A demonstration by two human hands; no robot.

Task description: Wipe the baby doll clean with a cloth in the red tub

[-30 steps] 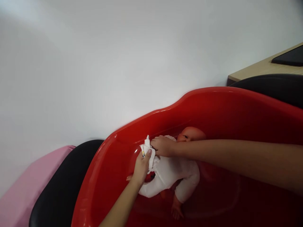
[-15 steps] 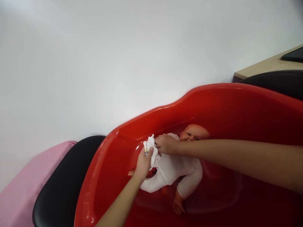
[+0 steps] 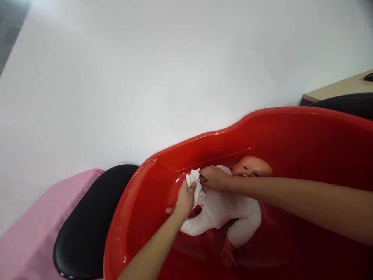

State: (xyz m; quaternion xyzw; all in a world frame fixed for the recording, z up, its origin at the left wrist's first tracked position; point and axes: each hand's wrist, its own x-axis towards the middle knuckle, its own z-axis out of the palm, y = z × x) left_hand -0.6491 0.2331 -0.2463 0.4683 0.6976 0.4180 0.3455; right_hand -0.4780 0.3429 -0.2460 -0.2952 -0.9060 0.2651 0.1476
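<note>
A baby doll [image 3: 230,206] in a white outfit lies in a red tub [image 3: 115,249], its head [image 3: 250,166] toward the right. My left hand [image 3: 185,197] is closed around a crumpled white cloth [image 3: 196,179] with a small coloured mark on it. My right hand [image 3: 215,177] is closed over the doll's upper body, right beside the cloth; a reddish bit of the doll shows under my fingertips. My right forearm crosses in front of the doll's lower face. One doll limb [image 3: 229,254] rests at the tub bottom, and another tip [image 3: 170,210] pokes out behind my left wrist.
Black rounded seats [image 3: 87,229] stand at the tub's left end and behind its right end [image 3: 349,105]. Pink fabric [image 3: 43,217] covers something at the far left. A pale wooden tabletop [image 3: 338,87] is at the upper right, and a white surface [image 3: 145,77] fills the background.
The view has shifted, so the tub, doll and both hands appear farther right. Both hands keep their hold, with the cloth still between them.
</note>
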